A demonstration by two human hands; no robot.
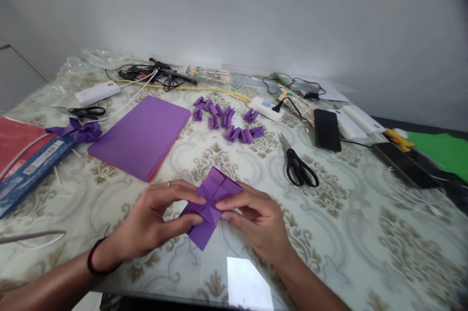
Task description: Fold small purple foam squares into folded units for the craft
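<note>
A small purple paper [209, 199] with crossing creases is held just above the table's near side, partly folded. My left hand [161, 216], wearing a ring and a dark wristband, pinches its left side between thumb and fingers. From the right, my right hand [256, 216] grips the opposite side, thumb and index finger near the middle creases. Fingers behind the paper are partly hidden. Beyond the hands lie several small folded purple paper pieces [234, 133] in a loose group. A stack of purple sheets [141, 135] rests to the left, with red showing beneath it.
Black-handled scissors [300, 168] lie open at right, near a black phone [326, 129]. A white power strip [266, 108] sits at the back. Another pair of scissors [87, 112], a white power bank [98, 92] and a blue package [34, 169] are at left. Green sheets [438, 152] lie far right.
</note>
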